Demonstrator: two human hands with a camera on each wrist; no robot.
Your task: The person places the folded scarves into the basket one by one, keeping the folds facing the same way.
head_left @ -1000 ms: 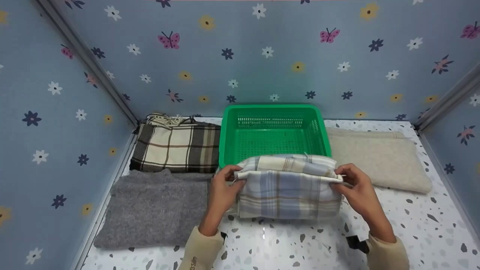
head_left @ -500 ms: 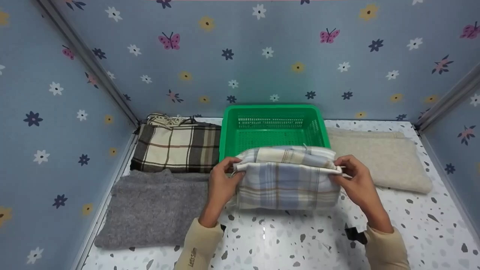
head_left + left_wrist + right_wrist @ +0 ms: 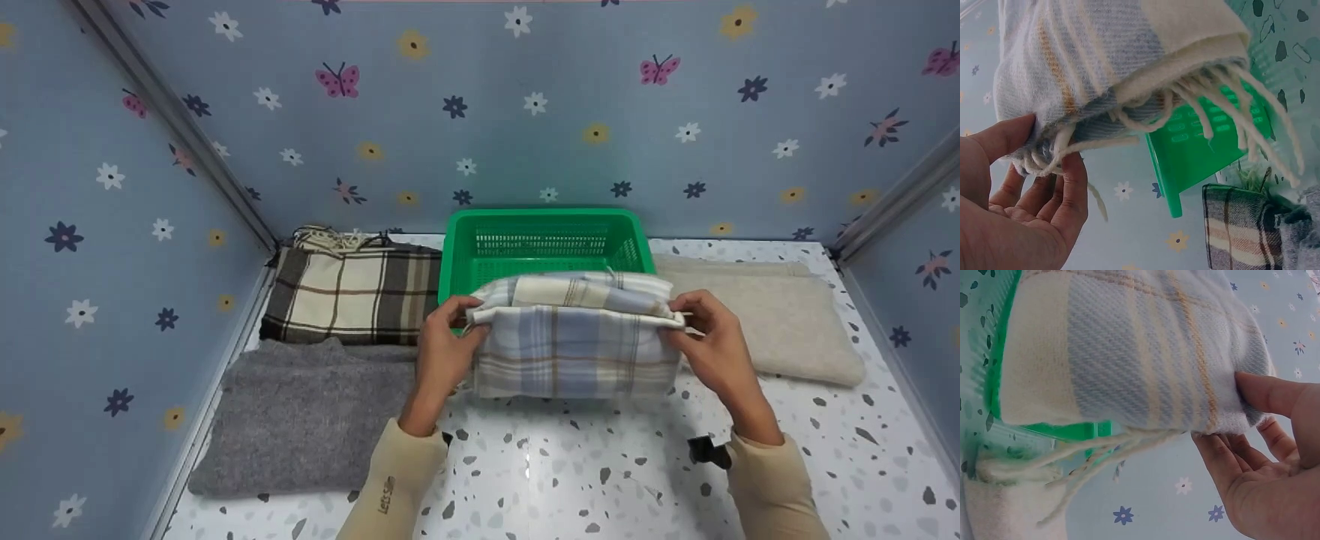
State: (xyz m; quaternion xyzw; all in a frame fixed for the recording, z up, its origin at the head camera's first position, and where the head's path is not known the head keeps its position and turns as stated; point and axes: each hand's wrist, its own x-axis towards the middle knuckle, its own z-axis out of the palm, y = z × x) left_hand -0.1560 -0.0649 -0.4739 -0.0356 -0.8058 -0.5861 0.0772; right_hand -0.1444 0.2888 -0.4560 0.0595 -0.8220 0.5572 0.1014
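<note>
A folded scarf in white, pale blue and beige plaid hangs between both hands, covering the near rim of a green plastic basket. The left hand pinches its left upper corner between thumb and fingers. At the right upper corner, the right hand pinches it the same way. Cream fringe dangles from the scarf's end in the left wrist view, and more fringe strands show in the right wrist view. What part of the basket floor shows holds nothing.
Left of the basket lies a folded black, cream and brown plaid scarf. A folded grey knit cloth lies in front of it. To the right is a folded beige cloth. Flowered wall panels enclose the speckled table.
Both hands have carried the plaid scarf away from the person, up the head view, so it hides more of the basket. The other folded cloths and the basket have stayed put.
</note>
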